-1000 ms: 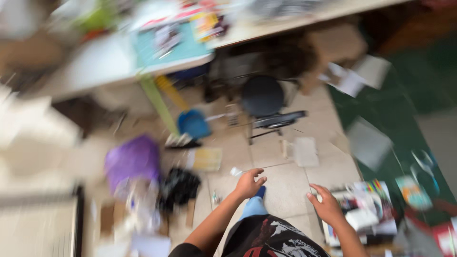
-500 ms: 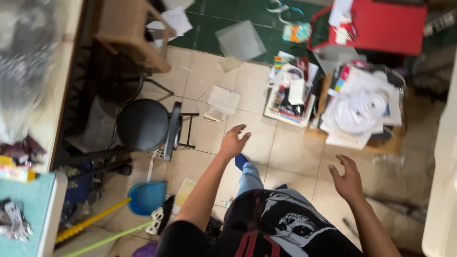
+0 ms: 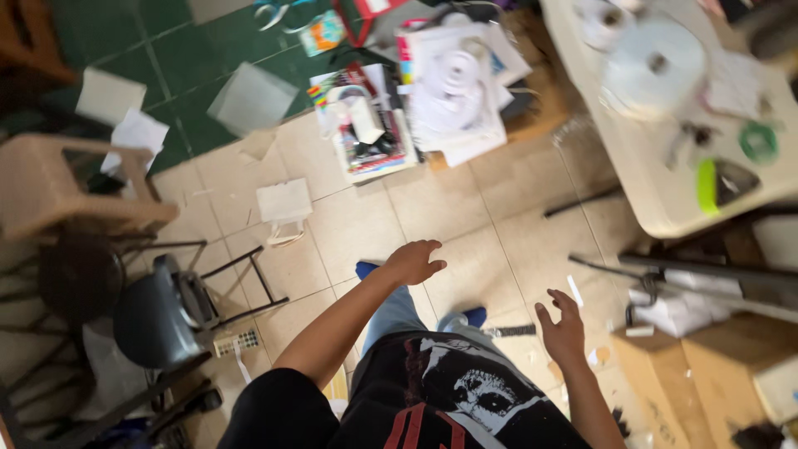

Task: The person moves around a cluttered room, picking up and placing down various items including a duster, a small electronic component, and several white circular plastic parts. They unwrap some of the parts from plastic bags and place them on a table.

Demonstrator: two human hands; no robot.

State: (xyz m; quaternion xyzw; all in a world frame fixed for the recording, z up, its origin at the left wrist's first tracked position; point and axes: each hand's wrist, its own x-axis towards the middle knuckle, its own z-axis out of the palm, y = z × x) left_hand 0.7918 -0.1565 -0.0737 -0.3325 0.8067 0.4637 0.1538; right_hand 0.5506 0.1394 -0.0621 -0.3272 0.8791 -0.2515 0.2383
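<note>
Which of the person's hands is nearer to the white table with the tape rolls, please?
The right hand: it hangs below the white table, near its corner. The left hand is farther off, over the tiled floor.

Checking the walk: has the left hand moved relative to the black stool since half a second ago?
Cannot tell: the camera swung. The left hand hangs empty right of the black stool, as before.

Tiled floor (image 3: 490,241) with scattered papers (image 3: 284,201), magazine pile (image 3: 370,125).
</note>
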